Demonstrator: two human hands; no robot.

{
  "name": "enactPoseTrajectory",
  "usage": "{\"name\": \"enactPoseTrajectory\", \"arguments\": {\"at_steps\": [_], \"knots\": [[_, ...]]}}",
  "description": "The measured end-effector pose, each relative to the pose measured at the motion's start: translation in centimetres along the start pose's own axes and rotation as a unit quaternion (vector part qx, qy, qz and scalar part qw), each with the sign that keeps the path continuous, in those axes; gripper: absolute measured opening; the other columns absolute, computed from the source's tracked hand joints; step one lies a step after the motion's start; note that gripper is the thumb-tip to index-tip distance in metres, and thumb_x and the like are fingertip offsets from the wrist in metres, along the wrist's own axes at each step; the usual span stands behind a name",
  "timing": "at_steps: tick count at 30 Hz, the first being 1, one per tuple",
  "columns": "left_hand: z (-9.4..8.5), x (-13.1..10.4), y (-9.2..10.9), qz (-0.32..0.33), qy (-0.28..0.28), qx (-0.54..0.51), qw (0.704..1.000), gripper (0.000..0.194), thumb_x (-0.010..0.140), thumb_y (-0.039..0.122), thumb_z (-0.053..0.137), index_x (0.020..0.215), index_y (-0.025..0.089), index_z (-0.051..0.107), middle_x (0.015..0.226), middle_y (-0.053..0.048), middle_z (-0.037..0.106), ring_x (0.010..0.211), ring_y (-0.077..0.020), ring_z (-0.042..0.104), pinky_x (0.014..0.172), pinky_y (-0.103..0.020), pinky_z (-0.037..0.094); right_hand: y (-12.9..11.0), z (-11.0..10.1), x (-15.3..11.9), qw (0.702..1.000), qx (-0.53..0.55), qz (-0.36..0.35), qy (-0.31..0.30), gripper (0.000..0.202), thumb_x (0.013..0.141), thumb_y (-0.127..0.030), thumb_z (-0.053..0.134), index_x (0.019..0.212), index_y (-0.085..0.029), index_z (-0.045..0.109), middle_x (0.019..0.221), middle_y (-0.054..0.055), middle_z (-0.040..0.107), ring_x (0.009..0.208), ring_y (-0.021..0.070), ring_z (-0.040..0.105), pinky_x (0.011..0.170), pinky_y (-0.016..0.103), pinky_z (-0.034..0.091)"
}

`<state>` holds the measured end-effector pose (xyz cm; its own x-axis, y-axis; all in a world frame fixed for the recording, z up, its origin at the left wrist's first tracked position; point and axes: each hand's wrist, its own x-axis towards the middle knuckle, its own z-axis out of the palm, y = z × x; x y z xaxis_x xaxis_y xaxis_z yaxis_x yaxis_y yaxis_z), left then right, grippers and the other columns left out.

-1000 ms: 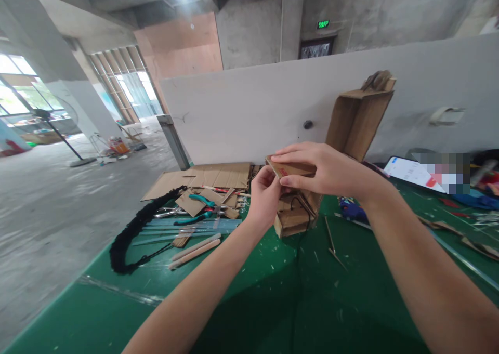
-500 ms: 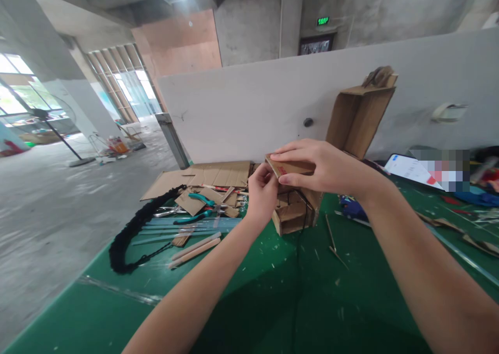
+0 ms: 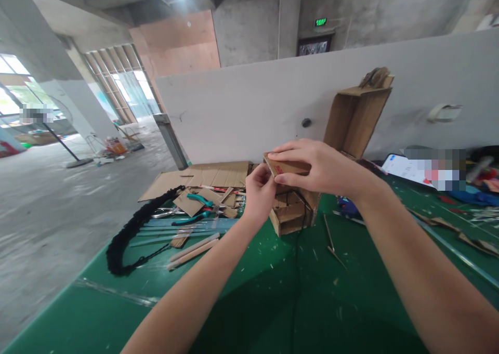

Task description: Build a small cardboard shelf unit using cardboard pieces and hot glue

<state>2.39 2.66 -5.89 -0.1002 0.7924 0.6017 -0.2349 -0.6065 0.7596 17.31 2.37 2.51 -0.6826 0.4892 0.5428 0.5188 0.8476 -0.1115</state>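
A cardboard box structure (image 3: 294, 216) with an open lower compartment stands on the green table (image 3: 241, 302). My right hand (image 3: 315, 164) lies over its top, thumb and fingers closed on a cardboard flap (image 3: 278, 167) with red print. At the flap's left edge is my left hand (image 3: 260, 190), its fingers curled and pinched together; whatever lies between them is hidden. A black cord (image 3: 296, 271) runs from the box down across the table. Behind, a taller open cardboard piece (image 3: 354, 120) rises, topped by a round brown part.
On the left lie a furry black strip (image 3: 125, 239), teal-handled pliers (image 3: 193, 218), glue sticks (image 3: 193, 252), cardboard scraps and a flat cardboard sheet (image 3: 218, 173). A phone (image 3: 407, 169) with a lit screen rests at right. A white partition (image 3: 241, 115) borders the table's back.
The whole view has shifted slightly. Both hands keep nearly the same place and grip on the cardboard.
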Motion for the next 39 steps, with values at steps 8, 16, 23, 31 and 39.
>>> {"name": "enactPoseTrajectory", "arguments": {"at_steps": [8, 16, 23, 31, 39], "knots": [[-0.3, 0.4, -0.1, 0.024, -0.013, 0.02, 0.999, 0.008, 0.071, 0.01, 0.055, 0.072, 0.016, 0.06, 0.066, 0.003, 0.055, 0.066, -0.0092, 0.047, 0.064, -0.021, 0.041, 0.0, 0.2, 0.0, 1.0, -0.011, -0.008, 0.007, 0.049, 0.086, -0.049, 0.057, 0.124, -0.02, 0.064, 0.127, 0.011, 0.062, 0.113, 0.0276, 0.057, 0.095, 0.045, 0.043], [-0.1, 0.4, -0.1, 0.002, -0.004, 0.0, 1.0, 0.004, 0.072, 0.016, 0.06, 0.069, 0.016, 0.058, 0.066, 0.003, 0.057, 0.065, -0.0098, 0.049, 0.064, -0.021, 0.041, -0.4, -0.3, -0.1, 1.0, -0.009, 0.001, -0.026, 0.051, 0.085, -0.049, 0.058, 0.13, -0.024, 0.059, 0.134, 0.009, 0.058, 0.121, 0.0291, 0.052, 0.101, 0.048, 0.04], [-0.2, 0.4, 0.3, 0.002, -0.009, 0.034, 0.999, 0.008, 0.076, 0.023, 0.063, 0.08, 0.016, 0.065, 0.076, 0.0, 0.067, 0.071, -0.0127, 0.056, 0.068, -0.023, 0.044, -0.2, -1.0, -0.6, 1.0, 0.019, 0.025, 0.0, 0.06, 0.08, -0.046, 0.063, 0.136, -0.028, 0.05, 0.132, 0.008, 0.058, 0.119, 0.0303, 0.053, 0.096, 0.048, 0.045], [-0.4, -0.3, 0.7, 0.002, -0.005, 0.16, 0.987, 0.016, 0.081, 0.022, 0.059, 0.095, 0.016, 0.064, 0.082, -0.004, 0.068, 0.076, -0.0161, 0.062, 0.07, -0.025, 0.046, 2.1, -2.9, -2.6, 0.993, 0.044, 0.094, -0.051, 0.061, 0.081, -0.044, 0.061, 0.139, -0.033, 0.045, 0.139, 0.003, 0.053, 0.121, 0.032, 0.054, 0.096, 0.048, 0.049], [-0.3, -3.4, 1.8, 0.118, 0.073, 0.304, 0.942, 0.004, 0.081, 0.018, 0.06, 0.081, 0.02, 0.057, 0.077, -0.001, 0.054, 0.068, -0.013, 0.049, 0.066, -0.025, 0.039, 3.3, -2.5, -2.8, 0.992, 0.078, 0.085, -0.04, 0.043, 0.084, -0.041, 0.056, 0.127, -0.034, 0.059, 0.144, 0.0, 0.049, 0.13, 0.0297, 0.047, 0.106, 0.052, 0.04]]}}
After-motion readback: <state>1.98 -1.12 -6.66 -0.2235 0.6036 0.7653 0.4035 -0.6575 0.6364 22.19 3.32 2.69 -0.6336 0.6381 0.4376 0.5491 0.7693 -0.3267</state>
